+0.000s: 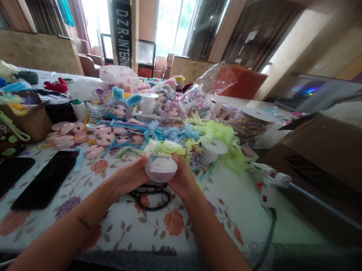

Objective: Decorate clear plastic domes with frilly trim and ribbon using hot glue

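Observation:
Both my hands hold a small round white craft piece (161, 167) above the flowered tablecloth. Its lower part looks like a clear or whitish ball, and pale green and cream ruffled trim runs round its top. My left hand (133, 175) presses its left side; my right hand (182, 177) grips the right side. Black-handled scissors (154, 199) lie on the cloth just below, partly hidden by the piece and my hands. Behind it are light blue ruffled ribbon (181, 133), lime green ribbon (227, 137) and a white spool (213, 148).
Doll face pieces (102, 137) lie at the back left, near two dark phones (47, 179). Finished dolls (120, 107) are piled behind. On the right are a white glue gun (269, 188) with its cord and a large cardboard box (332, 164).

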Demonstrator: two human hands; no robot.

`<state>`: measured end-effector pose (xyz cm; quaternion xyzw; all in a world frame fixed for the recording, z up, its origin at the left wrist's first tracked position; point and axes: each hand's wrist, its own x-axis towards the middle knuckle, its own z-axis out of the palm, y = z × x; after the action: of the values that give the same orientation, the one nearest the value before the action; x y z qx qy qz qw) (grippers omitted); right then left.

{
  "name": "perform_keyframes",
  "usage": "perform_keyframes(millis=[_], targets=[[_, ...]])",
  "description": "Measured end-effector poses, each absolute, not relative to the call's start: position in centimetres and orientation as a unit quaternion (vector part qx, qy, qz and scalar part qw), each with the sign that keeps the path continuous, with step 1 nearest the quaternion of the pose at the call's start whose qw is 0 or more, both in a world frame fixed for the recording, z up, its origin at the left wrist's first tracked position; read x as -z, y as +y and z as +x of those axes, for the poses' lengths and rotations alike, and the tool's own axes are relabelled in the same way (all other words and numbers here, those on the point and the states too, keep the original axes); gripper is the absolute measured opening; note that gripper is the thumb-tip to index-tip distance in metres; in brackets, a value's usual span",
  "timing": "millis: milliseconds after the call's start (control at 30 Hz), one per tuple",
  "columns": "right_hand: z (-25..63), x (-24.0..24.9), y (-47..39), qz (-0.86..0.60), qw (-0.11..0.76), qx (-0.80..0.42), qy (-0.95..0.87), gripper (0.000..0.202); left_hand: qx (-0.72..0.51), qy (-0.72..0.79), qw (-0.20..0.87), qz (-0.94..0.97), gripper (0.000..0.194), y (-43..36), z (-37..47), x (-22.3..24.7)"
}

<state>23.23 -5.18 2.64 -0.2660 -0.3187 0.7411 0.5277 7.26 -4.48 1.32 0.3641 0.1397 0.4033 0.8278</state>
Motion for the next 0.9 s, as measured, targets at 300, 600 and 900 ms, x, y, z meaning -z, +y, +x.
perform_keyframes(millis=[300,600,900], targets=[[22.9,-2.9,-5.2,-0.349,0.57,-0.639,-0.38,0.04,-0.422,0.113,0.832,0.344,0.056,-4.7,8.0,-1.6],[23.1,-3.1,-5.3,-0.451,0.639,-0.449,-0.433,0.043,-0.462,0.139,0.82,0.307,0.058,-5.0,7.9,-1.2],[22.9,-3.8,-6.3,-0.448,0.653,-0.345,-0.504,0.031,-0.444,0.149,0.824,0.318,0.066,-4.5,6.5,-1.3]])
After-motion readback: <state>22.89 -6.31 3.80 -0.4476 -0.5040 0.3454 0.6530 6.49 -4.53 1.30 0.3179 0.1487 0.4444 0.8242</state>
